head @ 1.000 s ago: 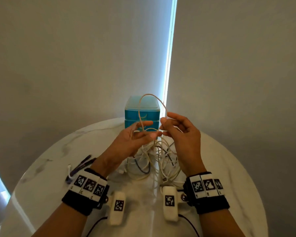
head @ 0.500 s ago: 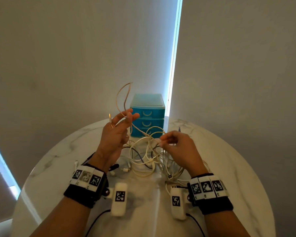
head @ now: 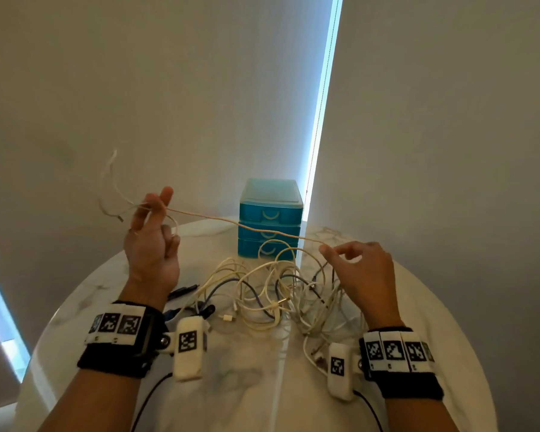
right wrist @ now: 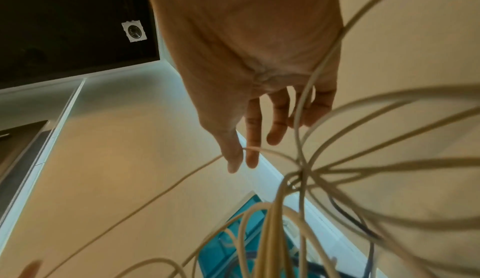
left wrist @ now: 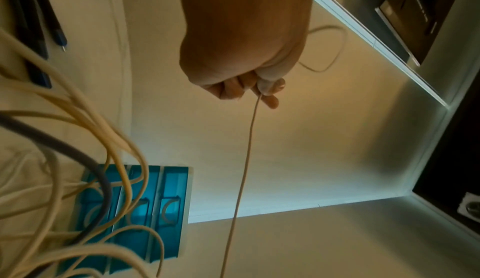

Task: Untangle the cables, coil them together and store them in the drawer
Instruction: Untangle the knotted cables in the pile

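A thin beige cable (head: 231, 220) runs taut between my two hands above the round marble table (head: 85, 294). My left hand (head: 156, 210) is raised at the left and grips the cable in curled fingers (left wrist: 259, 95). The cable's free end (head: 113, 182) loops out beyond that hand. My right hand (head: 326, 249) is lower at the right and pinches the same cable between thumb and forefinger (right wrist: 241, 151), its other fingers loose. A tangle of white, beige and grey cables (head: 272, 294) lies on the table between my wrists. The blue three-drawer unit (head: 270, 219) stands behind it with all its drawers closed.
Dark pens (head: 181, 289) lie on the table by my left wrist. Grey walls rise close behind the table, with a bright window slit (head: 321, 104) above the drawer unit. The table's round edge falls away on both sides.
My left hand has gone up and to the left, drawing the thin cable out of the tangle. My right hand has moved right and lower. The loop between them is now a taut line.
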Motion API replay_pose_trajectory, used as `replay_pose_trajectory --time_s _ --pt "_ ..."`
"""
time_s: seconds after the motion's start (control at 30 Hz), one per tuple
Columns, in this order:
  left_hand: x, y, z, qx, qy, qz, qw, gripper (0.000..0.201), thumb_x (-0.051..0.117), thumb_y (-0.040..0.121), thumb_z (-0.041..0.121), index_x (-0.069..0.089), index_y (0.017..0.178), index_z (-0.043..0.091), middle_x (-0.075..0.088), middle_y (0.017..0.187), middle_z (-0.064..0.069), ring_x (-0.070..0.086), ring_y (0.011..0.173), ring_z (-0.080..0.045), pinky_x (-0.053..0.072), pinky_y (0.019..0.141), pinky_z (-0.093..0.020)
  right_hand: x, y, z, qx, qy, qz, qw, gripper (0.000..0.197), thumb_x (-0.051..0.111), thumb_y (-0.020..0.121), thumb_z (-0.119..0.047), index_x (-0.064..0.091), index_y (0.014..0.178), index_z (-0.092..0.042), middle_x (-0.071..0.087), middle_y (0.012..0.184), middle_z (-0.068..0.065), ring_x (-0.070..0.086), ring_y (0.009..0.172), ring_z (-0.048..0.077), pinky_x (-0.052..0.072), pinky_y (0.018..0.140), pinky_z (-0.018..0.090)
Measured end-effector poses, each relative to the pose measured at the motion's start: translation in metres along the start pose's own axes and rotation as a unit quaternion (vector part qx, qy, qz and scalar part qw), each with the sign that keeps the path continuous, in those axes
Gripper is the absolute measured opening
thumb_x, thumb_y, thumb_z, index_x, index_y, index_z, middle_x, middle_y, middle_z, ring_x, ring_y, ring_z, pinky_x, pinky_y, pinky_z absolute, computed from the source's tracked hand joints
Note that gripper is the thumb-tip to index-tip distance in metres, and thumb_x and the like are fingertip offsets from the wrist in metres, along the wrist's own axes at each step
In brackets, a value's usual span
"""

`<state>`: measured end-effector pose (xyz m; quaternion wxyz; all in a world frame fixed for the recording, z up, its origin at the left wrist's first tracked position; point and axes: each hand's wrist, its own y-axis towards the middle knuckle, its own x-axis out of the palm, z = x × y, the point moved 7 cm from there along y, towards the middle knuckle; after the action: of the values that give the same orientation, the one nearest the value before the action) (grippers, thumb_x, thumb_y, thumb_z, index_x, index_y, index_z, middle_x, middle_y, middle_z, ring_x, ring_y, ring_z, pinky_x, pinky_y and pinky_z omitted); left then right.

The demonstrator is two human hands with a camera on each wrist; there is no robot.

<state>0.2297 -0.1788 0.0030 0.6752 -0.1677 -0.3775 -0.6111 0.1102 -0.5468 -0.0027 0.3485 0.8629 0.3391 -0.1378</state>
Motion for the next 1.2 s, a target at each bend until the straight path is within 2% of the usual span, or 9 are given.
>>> replay_pose_trajectory --time_s 0.1,0.23,0.37,0.53,0.67,0.83,0.93,1.07,1.2 --pt "-0.005 0.004 -0.001 0.003 0.025 0.012 1.000 0.008 0.064 0.106 0.024 0.065 0.101 0.031 0.076 0.130 0.002 0.029 0.041 -0.006 0.025 0.038 -0.015 0.000 -0.002 0.001 0.018 0.019 -0.016 1.000 0.041 0.073 0.088 -0.069 0.082 0.085 -0.029 0.074 0.072 -0.006 0.071 0.073 0.012 0.058 0.076 0.037" --pt "0.031 -0.016 -0.019 -0.061 0.189 -0.121 0.973 0.014 0.063 0.106 0.031 0.073 0.112 0.022 0.078 0.105 -0.004 0.033 0.046 -0.004 0.024 0.040 -0.017 0.009 -0.008 -0.029 -0.052 0.063 -0.027 0.996 0.036 0.070 0.093 -0.063 0.084 0.084 -0.031 0.072 0.064 -0.009 0.066 0.064 0.006 0.048 0.064 0.023" --pt "0.077 -0.060 -0.039 -0.082 0.454 -0.300 0.835 0.042 0.051 0.100 0.067 0.078 0.110 0.036 0.072 0.073 0.007 0.057 0.058 0.000 0.048 0.059 -0.022 0.029 -0.019 -0.053 -0.124 0.055 -0.073 0.988 0.041 0.070 0.087 -0.067 0.086 0.089 -0.030 0.075 0.072 -0.014 0.068 0.069 0.002 0.044 0.062 0.013" --pt "0.096 -0.076 -0.058 -0.050 0.548 -0.352 0.757 0.068 0.037 0.098 0.075 0.081 0.082 0.025 0.064 0.053 0.017 0.059 0.052 0.004 0.044 0.051 -0.007 0.038 -0.021 -0.059 -0.153 0.008 -0.086 0.984 0.027 0.080 0.090 -0.051 0.086 0.096 -0.025 0.070 0.076 -0.016 0.064 0.068 -0.001 0.040 0.064 0.010" --pt "0.094 -0.079 -0.070 -0.001 0.579 -0.407 0.707 0.048 0.056 0.100 0.064 0.083 0.083 0.028 0.073 0.070 0.014 0.065 0.065 0.001 0.044 0.064 -0.012 0.035 -0.021 -0.060 -0.157 0.009 -0.071 0.985 0.025 0.082 0.090 -0.049 0.086 0.095 -0.025 0.069 0.076 -0.017 0.062 0.066 0.000 0.039 0.062 0.009" --pt "0.088 -0.072 -0.069 0.017 0.560 -0.392 0.730 0.030 0.066 0.097 0.060 0.072 0.102 0.031 0.077 0.093 0.017 0.072 0.085 0.007 0.052 0.074 -0.018 0.028 -0.021 -0.061 -0.151 0.046 -0.056 0.986 0.023 0.084 0.087 -0.049 0.085 0.091 -0.026 0.071 0.076 -0.015 0.064 0.072 0.001 0.044 0.065 0.009" --pt "0.094 -0.075 -0.060 0.066 0.552 -0.400 0.729 0.021 0.067 0.101 0.047 0.074 0.101 0.027 0.074 0.078 0.022 0.069 0.072 0.009 0.049 0.065 -0.009 0.031 -0.020 -0.057 -0.144 0.032 -0.060 0.987 0.020 0.085 0.087 -0.049 0.083 0.092 -0.029 0.069 0.072 -0.014 0.064 0.068 0.002 0.045 0.063 0.010" --pt "0.077 -0.042 -0.014 0.169 0.443 -0.220 0.853 0.018 0.069 0.104 0.031 0.076 0.095 0.017 0.075 0.078 0.008 0.064 0.064 0.002 0.048 0.061 -0.013 0.043 -0.019 -0.032 -0.071 0.019 -0.152 0.986 0.029 0.090 0.080 -0.051 0.080 0.099 -0.032 0.072 0.072 -0.010 0.067 0.065 0.001 0.053 0.067 0.021" --pt "0.029 -0.011 0.021 0.166 0.211 0.021 0.963 0.017 0.063 0.104 0.030 0.067 0.091 0.021 0.064 0.068 0.011 0.051 0.057 -0.004 0.038 0.049 -0.022 0.042 -0.013 0.006 0.009 -0.020 -0.181 0.983 0.032 0.091 0.079 -0.050 0.081 0.102 -0.030 0.073 0.083 -0.010 0.071 0.081 0.007 0.060 0.082 0.035"
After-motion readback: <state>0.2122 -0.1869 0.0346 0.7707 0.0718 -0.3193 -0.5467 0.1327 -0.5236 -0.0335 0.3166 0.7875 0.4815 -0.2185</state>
